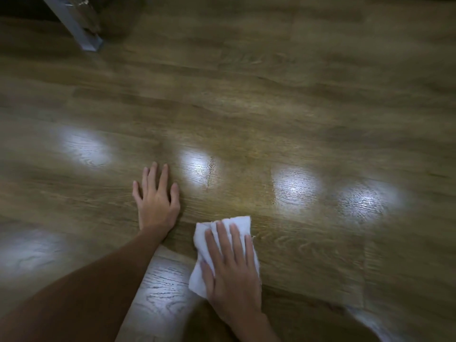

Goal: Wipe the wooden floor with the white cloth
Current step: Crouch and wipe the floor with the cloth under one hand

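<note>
The brown wooden floor (246, 114) fills the whole view, with bright lamp reflections across its middle. A folded white cloth (237, 222) lies on it near the bottom centre. My right hand (232, 270) presses flat on the cloth with straight, spread fingers, covering most of it. My left hand (156, 198) rests palm down on the bare boards, a little up and to the left of the cloth, fingers straight. A wet sheen shows on the boards (296, 188) to the upper right of the cloth.
A grey metal furniture leg (74, 21) stands on the floor at the top left, with a dark shape beside it. A pale patch (370, 322) shows at the bottom right edge.
</note>
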